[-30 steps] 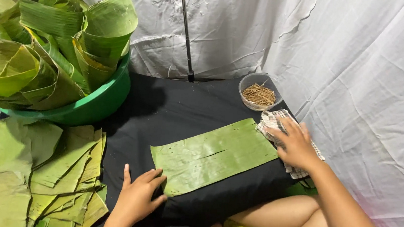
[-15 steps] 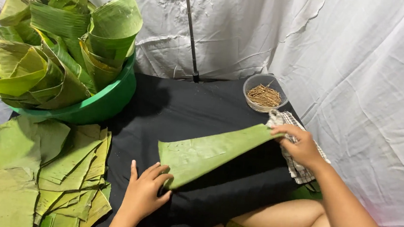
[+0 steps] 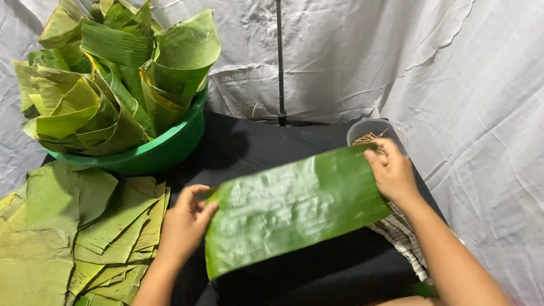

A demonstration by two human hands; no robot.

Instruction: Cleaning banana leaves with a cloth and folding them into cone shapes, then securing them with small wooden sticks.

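Note:
A long rectangular green banana leaf piece (image 3: 293,207) is lifted off the black cloth (image 3: 313,281), its glossy face tilted toward me. My left hand (image 3: 186,224) grips its left end. My right hand (image 3: 392,171) grips its upper right corner. The leaf hides part of the black cloth behind it.
A green basin (image 3: 154,152) piled with folded leaf cones (image 3: 115,73) stands at the back left. A stack of flat cut leaves (image 3: 54,239) lies at the left. A small bowl of sticks (image 3: 369,134), a checked cloth (image 3: 405,240) and a tripod pole (image 3: 281,49) are behind.
Both hands have raised the leaf from lying flat on the black cloth to held up and tilted toward me. The view has shifted slightly downward.

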